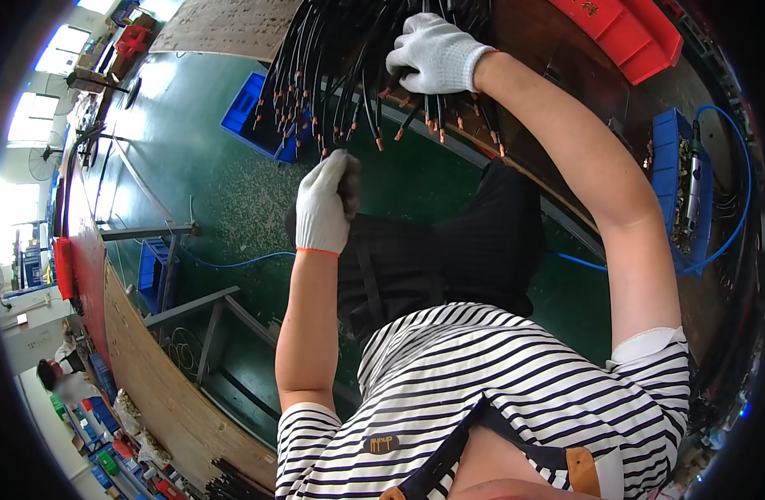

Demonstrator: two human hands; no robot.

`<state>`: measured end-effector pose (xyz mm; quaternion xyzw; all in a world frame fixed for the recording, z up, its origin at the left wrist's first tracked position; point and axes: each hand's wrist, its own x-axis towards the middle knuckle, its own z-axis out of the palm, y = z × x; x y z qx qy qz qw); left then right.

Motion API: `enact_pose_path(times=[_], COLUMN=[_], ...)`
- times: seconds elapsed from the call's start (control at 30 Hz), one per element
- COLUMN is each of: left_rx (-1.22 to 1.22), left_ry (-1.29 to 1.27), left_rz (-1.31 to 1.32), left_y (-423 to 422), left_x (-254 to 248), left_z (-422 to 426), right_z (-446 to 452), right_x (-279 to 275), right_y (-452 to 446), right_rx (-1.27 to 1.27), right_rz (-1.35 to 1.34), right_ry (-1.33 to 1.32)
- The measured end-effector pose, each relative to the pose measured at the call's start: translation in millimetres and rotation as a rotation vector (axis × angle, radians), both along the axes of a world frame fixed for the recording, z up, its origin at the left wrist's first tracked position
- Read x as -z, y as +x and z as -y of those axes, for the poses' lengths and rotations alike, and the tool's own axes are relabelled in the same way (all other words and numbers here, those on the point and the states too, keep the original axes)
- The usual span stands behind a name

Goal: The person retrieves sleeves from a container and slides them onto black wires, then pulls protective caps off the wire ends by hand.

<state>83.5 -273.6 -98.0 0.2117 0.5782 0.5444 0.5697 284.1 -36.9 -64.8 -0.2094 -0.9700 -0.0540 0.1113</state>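
Observation:
A thick bundle of black cables [316, 52] hangs over the edge of the workbench, their bare copper ends pointing toward me. My right hand [439, 58], in a white knitted glove, lies on the bundle with its fingers curled over some cables. My left hand [326, 200], gloved too and with darkened fingers, is closed in front of my body, just below the copper ends. Whatever it may hold is hidden by its fingers.
A blue bin [261, 117] stands below the cables. On the bench at right are a red tray [624, 33] and a blue tray [672, 158] with small parts, a tool [693, 187] and a blue hose [747, 158]. Another person [70, 375] is far left.

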Motion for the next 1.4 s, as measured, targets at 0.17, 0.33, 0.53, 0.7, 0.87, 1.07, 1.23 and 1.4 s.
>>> enact_pose_path(times=[0.17, 0.33, 0.53, 0.7, 0.87, 1.07, 1.23, 1.4], left_rx=[-0.187, -0.211, -0.297, -0.194, -0.322, -0.527, -0.66, -0.404], left_ry=[-0.034, -0.053, -0.095, -0.168, -0.395, 0.102, -0.066, 0.382], left_rz=[0.134, 0.175, 0.241, 0.533, 0.706, 0.464, -0.268, -0.635], left_y=[-17.5, -22.9, -27.1, -30.0, -30.7, -172.0, -177.4, -87.6], left_x=[35.4, 54.9, 73.4, 118.9, 161.1, 117.3, 18.8, 8.6], left_z=[23.8, 33.2, 26.7, 20.0, 8.6, -91.2, -99.2, -45.8], right_z=[-0.6, 2.8, -1.5, 6.8, 14.1, 17.1, 19.3, 18.7], right_x=[1.4, 0.4, 11.0, 9.9, 15.3, 18.8, 20.8, 19.6], right_y=[1.9, 2.6, 1.3, -1.8, 1.1, 4.3, 4.3, 3.4], right_rx=[-0.081, -0.041, -0.274, -0.285, -0.235, -0.242, -0.23, -0.283], right_rz=[-0.054, -0.032, -0.203, -0.208, -0.246, -0.235, -0.222, -0.289], right_ry=[-0.034, -0.118, -0.072, -0.054, -0.07, -0.03, -0.002, -0.06])
